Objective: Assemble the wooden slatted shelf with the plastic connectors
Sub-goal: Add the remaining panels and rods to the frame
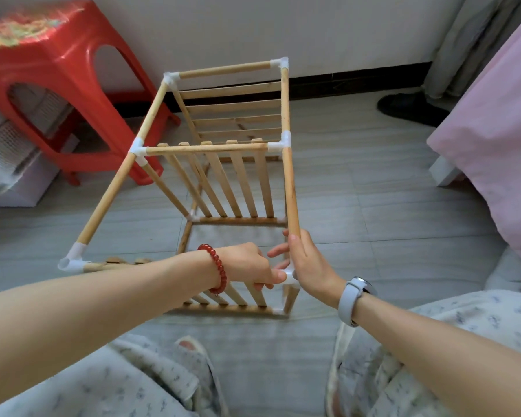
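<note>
The wooden slatted shelf (223,152) lies on its side on the floor, its round rods joined by white plastic connectors. My right hand (306,263) grips the near end of the right rod (291,188) where it meets a white corner connector (290,278). My left hand (250,266), with a red bead bracelet, grips the near horizontal bar beside that connector, thumb pressing on it. Another white connector (73,260) sits at the near left corner with an open socket. Slatted panels (229,182) stand in the middle and at the far end.
A red plastic stool (51,70) stands to the left against the wall, with white baskets (9,145) under and beside it. A bed with a pink cover (494,130) is on the right. A dark slipper (409,108) lies by the wall. My knees fill the bottom.
</note>
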### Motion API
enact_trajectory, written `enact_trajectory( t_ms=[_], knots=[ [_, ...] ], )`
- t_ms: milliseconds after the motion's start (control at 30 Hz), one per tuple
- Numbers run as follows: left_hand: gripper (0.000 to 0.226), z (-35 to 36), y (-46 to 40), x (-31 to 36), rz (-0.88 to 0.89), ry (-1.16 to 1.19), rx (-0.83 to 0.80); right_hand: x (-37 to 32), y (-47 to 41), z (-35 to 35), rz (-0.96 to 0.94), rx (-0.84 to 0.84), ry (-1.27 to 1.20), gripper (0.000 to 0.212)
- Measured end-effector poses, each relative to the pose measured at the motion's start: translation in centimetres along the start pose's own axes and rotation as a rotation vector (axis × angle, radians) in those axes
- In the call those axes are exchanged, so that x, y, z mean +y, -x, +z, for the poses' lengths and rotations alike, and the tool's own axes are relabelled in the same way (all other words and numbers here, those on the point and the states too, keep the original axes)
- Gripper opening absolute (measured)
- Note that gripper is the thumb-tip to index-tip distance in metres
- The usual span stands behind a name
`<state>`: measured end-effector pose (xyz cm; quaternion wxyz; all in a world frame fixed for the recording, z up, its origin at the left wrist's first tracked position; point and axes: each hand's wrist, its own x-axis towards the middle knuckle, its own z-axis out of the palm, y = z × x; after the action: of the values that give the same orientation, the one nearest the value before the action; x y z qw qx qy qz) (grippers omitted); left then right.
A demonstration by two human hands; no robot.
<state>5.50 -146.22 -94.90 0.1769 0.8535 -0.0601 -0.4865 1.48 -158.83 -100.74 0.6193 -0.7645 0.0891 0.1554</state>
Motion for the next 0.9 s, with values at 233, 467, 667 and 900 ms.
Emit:
enact_trajectory(
  t_ms=[233, 467, 667, 900],
  knots=[
    [0.037, 0.5, 0.7, -0.9, 0.19, -0.051, 0.203, -1.5, -0.8, -0.4, 0.016, 0.012, 0.01, 0.023],
    [0.066, -0.1, 2.6, -4.5, 0.372, -0.285, 0.656, -3.7, -0.9, -0.4, -0.224, 0.1, 0.324, 0.036],
    [0.07, -1.8, 3.7, -8.4, 0.419, -0.413, 0.752, -5.5, -2.9, 0.2, -0.381, 0.095, 0.383, 0.042],
    [0.086, -0.3, 4.5, -12.5, 0.26, -0.587, 0.625, -6.3, -6.0, 2.4, -0.362, 0.035, 0.521, 0.035]
  ],
)
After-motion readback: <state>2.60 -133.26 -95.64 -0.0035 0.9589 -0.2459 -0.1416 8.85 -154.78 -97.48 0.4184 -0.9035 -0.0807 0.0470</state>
